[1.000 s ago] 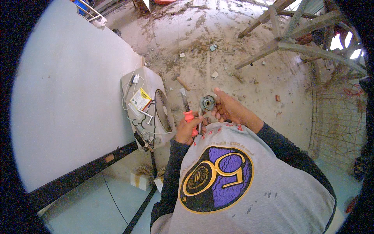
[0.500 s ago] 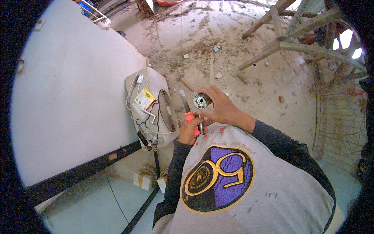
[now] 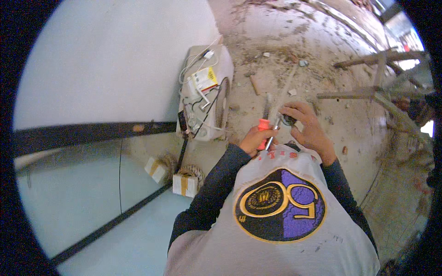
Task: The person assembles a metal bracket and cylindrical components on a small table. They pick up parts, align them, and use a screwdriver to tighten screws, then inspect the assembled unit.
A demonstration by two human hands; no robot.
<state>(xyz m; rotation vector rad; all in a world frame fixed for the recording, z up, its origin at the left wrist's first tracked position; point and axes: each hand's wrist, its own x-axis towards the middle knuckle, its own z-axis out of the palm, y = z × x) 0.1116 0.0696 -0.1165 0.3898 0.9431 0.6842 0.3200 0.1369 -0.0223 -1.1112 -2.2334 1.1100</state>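
Left hand (image 3: 253, 140): closed around orange-handled tool (image 3: 263, 124) and metal rod (image 3: 272, 135).
Right hand (image 3: 314, 134): gripping round metal part (image 3: 288, 121) between thumb and fingers.
Part position: forward of left hand, beside rod's upper end; whether joined, cannot tell.

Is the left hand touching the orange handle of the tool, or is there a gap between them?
Touching. The head view shows it: the left hand closes around the orange handle, and the thumb lies across it.
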